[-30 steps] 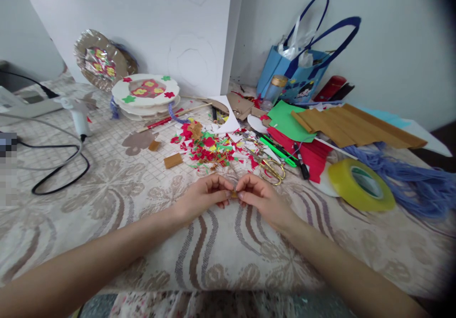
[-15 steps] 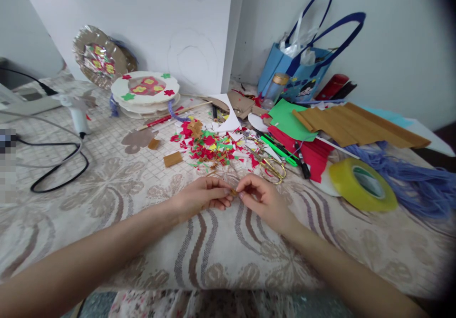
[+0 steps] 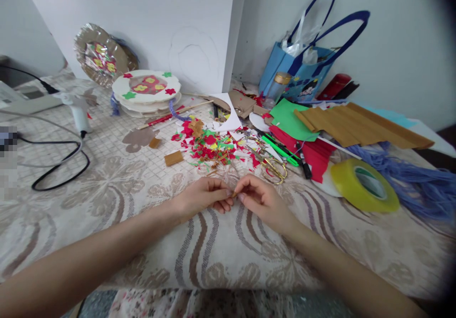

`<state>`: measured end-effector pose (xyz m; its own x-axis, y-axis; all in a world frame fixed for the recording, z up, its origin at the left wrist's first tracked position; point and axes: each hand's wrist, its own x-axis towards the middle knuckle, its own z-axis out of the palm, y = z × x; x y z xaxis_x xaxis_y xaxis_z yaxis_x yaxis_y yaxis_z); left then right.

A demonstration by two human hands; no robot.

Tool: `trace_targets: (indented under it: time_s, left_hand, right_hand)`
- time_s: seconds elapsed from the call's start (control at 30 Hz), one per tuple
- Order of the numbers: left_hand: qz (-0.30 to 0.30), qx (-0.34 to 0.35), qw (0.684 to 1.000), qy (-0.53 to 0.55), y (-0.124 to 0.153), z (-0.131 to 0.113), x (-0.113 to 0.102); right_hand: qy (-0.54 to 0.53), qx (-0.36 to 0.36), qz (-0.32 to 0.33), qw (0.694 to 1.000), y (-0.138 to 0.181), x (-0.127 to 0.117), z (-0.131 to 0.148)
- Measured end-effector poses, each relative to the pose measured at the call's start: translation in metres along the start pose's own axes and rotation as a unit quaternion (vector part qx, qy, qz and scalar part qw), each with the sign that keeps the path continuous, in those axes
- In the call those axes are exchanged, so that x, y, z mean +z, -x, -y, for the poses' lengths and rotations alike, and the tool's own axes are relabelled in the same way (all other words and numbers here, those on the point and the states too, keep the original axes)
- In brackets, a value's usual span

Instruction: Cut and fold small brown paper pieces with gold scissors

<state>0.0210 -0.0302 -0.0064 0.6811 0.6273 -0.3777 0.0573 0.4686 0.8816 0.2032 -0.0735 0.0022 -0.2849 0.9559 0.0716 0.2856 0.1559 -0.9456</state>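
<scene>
My left hand [image 3: 210, 194] and my right hand [image 3: 257, 198] meet fingertip to fingertip near the table's front edge. Pinched between them is a tiny piece of golden-brown paper [image 3: 233, 195], mostly covered by the fingers. Just beyond lies a heap of red, green, white and yellow paper scraps [image 3: 213, 149]. Two small brown paper pieces rest left of the heap, the larger rectangle [image 3: 174, 158] nearer to me. Gold-handled scissors [image 3: 275, 170] lie past my right hand.
Yellow tape [image 3: 365, 185], purple-blue yarn [image 3: 409, 180], brown crepe paper [image 3: 359, 125] and a blue bag [image 3: 299, 71] occupy the right. Decorated white discs [image 3: 146, 87] stand at back left, before a white board [image 3: 142, 18]. A white glue gun [image 3: 79, 113] and cables lie left.
My fingertips have shifted slightly around the small brown paper, and less of it shows now. The view has moved a little; the other things stay in place.
</scene>
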Motion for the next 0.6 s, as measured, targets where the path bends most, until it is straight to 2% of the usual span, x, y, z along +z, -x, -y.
trace_targets:
  time_s: [0.13, 0.33, 0.6]
  left_hand:
    - [0.002, 0.023, 0.999, -0.047, 0.0002, -0.0009, 0.0004]
    - [0.004, 0.052, 0.994, -0.096, 0.0011, -0.0014, 0.0014]
    - [0.036, 0.02, 0.999, -0.013, 0.002, -0.0022, 0.001]
  right_hand:
    - [-0.067, 0.063, 0.003, 0.996, -0.0012, -0.0019, 0.002]
    - [-0.059, 0.085, 0.019, 0.994, -0.0033, -0.0007, -0.0006]
    - [-0.163, 0.145, 0.041, 0.975, -0.0028, -0.0026, -0.004]
